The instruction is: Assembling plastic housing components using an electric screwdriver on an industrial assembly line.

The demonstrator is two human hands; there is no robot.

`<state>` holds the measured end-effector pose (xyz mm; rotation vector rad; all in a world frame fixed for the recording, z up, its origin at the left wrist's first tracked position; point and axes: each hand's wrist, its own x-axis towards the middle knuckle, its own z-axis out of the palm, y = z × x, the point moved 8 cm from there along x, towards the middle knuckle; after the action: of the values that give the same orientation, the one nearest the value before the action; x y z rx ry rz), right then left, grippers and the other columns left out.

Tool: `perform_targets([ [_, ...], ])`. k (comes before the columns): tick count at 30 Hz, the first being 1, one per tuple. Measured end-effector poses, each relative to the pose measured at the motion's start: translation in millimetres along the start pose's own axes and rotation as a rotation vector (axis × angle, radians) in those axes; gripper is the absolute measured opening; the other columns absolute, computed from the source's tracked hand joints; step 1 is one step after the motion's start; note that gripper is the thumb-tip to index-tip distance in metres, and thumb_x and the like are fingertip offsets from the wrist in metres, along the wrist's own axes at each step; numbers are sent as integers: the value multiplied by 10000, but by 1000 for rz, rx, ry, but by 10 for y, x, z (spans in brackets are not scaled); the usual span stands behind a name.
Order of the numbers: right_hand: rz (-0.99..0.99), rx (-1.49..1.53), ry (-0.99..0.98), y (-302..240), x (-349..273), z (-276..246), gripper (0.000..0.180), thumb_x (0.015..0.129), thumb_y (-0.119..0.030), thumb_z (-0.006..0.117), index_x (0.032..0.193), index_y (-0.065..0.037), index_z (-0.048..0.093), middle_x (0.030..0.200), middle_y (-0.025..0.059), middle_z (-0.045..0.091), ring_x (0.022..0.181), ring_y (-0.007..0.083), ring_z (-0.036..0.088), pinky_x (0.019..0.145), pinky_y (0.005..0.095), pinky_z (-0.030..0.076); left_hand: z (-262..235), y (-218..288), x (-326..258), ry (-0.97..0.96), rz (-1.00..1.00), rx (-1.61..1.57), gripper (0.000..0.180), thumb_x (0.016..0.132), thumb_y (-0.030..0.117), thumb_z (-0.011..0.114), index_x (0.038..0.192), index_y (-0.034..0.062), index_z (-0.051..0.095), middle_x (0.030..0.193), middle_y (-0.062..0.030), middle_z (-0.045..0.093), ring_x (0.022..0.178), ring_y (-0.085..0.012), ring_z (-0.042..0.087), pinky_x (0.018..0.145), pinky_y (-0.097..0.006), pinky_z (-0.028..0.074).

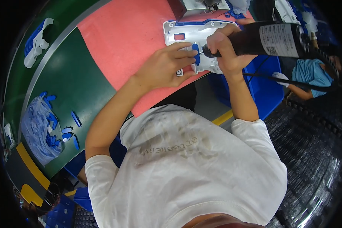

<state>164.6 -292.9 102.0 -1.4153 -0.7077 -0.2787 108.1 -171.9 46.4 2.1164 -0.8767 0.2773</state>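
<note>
Smooth green tabletop (83, 83) curves along a metal rail, and over it lies a soft, matte, salmon-red mat (117, 38) under your forearms. One glossy white plastic shell (171, 42) sits on that mat, near its edge on your side, blue-trimmed, with one rectangular cutout showing red. Your left hand (167, 64) lies over its left end, fingers spread, tips at one rounded blue plastic strip (196, 57). Your right hand (230, 49) is wrapped around one black, cylindrical electric screwdriver (250, 40) with a pale label, its nose toward the strip; you cannot tell whether the bit touches. To your left, a crinkled clear bag (32, 121) spills blue pieces too jumbled to count; about four loose blue pieces (76, 118) lie beside it. Beyond the rail rests one white-and-blue housing (38, 41). To your right stand a blue bin (268, 83), dark ribbed flooring (307, 140) and one white-gloved co-worker (306, 74).
</note>
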Motion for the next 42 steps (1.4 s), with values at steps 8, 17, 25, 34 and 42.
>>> perform_targets([
  [8, -78, -336, -160, -128, -182, 93, 502, 824, 133, 487, 1219, -89, 272, 675, 63, 515, 526, 139, 513, 567, 311, 471, 35, 3, -61, -17, 29, 71, 287, 737, 217, 759, 965, 46, 717, 1117, -49, 681, 1205, -244, 540, 936, -369, 511],
  [17, -128, 201, 330, 115, 655, -647, 126, 871, -130, 564, 766, -74, 522, 624, 79, 518, 539, 197, 524, 630, 401, 480, -2, 11, 0, 15, 42, -8, 313, 697, 132, 789, 974, 8, 710, 1103, -91, 690, 1140, -291, 598, 901, -381, 534],
  [25, -128, 74, 318, 367, 951, -297, 455, 801, 75, 582, 1225, 55, 421, 633, 53, 533, 455, 138, 505, 447, 271, 430, 9, -43, -41, 53, 3, -18, 311, 691, 143, 796, 954, 5, 704, 1093, -103, 693, 1125, -301, 608, 902, -388, 532],
  [34, -14, 251, 21, 80, 538, -304, 286, 820, 16, 583, 1089, 18, 486, 621, 99, 555, 479, 190, 539, 511, 354, 489, 3, -333, 104, -7, -295, -158, 560, 681, 168, 811, 1183, 33, 603, 1151, -151, 635, 1077, -335, 615, 930, -393, 510],
  [42, -34, 117, 37, 128, 151, -11, 467, 789, 141, 571, 1221, 48, 421, 638, 86, 584, 483, 176, 571, 503, 315, 506, -22, -158, 67, 58, -116, -104, 476, 700, 210, 797, 1104, 14, 639, 1067, -150, 662, 971, -326, 644, 843, -406, 532],
])
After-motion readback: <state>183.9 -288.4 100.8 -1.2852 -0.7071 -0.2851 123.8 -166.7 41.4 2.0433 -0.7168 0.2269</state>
